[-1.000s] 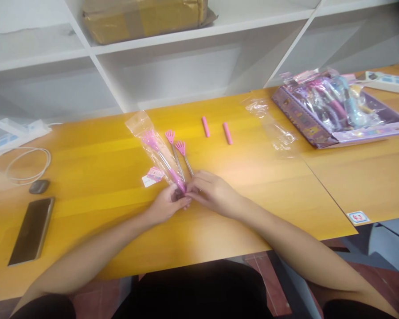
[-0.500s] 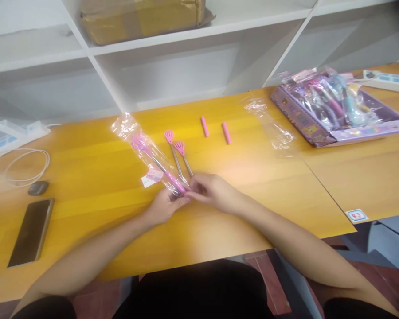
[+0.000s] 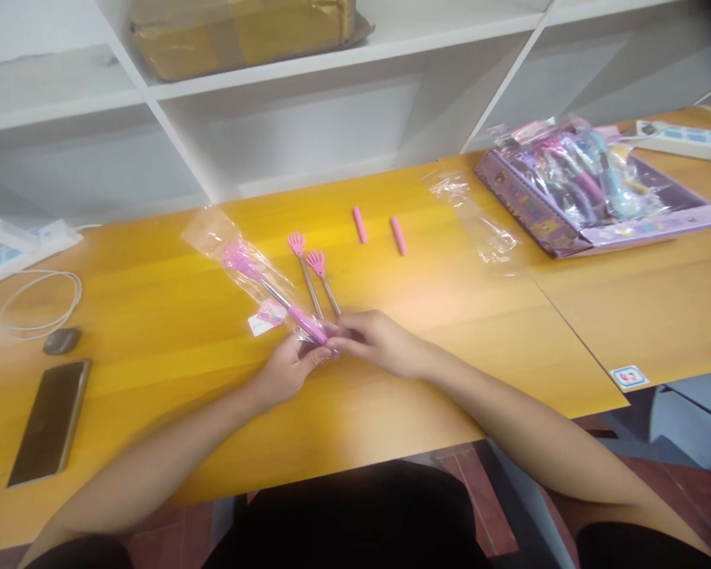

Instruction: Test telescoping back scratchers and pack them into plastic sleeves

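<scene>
A pink back scratcher (image 3: 277, 294) with a claw-shaped head and a metal rod lies slantwise inside a clear plastic bag (image 3: 208, 229). My left hand (image 3: 285, 367) is closed around the lower end of the bagged scratcher from the left. At the same end my right hand (image 3: 374, 341) pinches the handle tip and bag. A pink and white label (image 3: 268, 316) hangs beside the handle. Just beyond my fingers lie two unwrapped scratcher heads on metal rods, one left (image 3: 297, 245) and one right (image 3: 316, 265). Their lower ends are hidden by my right hand.
Two loose pink tubes (image 3: 360, 225) lie farther back on the wooden table (image 3: 426, 395). An emptied plastic wrapper (image 3: 477, 221) rests near a purple box (image 3: 533, 204) of bagged items. At left are a phone (image 3: 50, 423), a dark mouse-like object (image 3: 62, 341) and a power strip (image 3: 27, 251).
Both hands keep hold of the bagged scratcher, which has shifted slightly. The bag's far end looks flatter and more spread out. The whole view has moved a little.
</scene>
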### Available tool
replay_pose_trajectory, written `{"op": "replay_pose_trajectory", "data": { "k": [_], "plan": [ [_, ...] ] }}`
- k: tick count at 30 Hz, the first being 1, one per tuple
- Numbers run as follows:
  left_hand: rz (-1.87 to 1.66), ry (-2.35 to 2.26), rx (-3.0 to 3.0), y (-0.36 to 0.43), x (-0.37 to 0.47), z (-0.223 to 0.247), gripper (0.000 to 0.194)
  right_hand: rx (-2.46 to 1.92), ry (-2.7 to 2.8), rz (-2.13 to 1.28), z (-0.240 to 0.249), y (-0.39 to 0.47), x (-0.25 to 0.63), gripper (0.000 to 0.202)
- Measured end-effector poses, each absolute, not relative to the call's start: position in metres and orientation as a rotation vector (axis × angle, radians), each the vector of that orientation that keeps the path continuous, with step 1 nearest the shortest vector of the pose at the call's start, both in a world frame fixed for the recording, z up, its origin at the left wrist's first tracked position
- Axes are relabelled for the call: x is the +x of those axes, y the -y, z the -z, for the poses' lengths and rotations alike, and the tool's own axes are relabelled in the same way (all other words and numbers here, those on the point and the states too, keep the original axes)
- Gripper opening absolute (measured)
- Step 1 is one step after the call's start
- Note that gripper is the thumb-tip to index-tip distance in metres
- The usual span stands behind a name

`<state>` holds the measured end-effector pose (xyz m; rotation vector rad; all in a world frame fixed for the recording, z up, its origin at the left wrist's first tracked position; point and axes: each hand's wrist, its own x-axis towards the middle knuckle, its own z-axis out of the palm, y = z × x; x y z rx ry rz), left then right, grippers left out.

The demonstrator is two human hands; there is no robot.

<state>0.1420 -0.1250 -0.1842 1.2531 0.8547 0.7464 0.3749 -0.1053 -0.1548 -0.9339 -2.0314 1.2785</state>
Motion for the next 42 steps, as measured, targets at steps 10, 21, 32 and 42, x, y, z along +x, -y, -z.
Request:
{"op": "replay_pose_trajectory", "data": {
  "k": [10, 21, 32, 42],
  "plan": [
    [-0.722, -0.864, 1.454, 0.122, 0.135, 0.189, 0.037, -0.778, 1.869, -1.615, 0.151, 0.105, 0.372, 0.055],
    [-0.712, -0.588, 1.408, 0.120, 0.138, 0.176, 0.023, -0.658, 1.666, -1.829, 0.152, 0.110, 0.369, 0.049],
    [-0.766, -0.492, 1.364, 0.121, 0.138, 0.178, 0.022, -0.608, 1.500, -1.912, 0.163, 0.111, 0.364, 0.047],
    [-0.754, -0.479, 1.429, 0.120, 0.135, 0.174, 0.024, -0.577, 1.405, -1.989, 0.163, 0.109, 0.366, 0.043]
  ]
}}
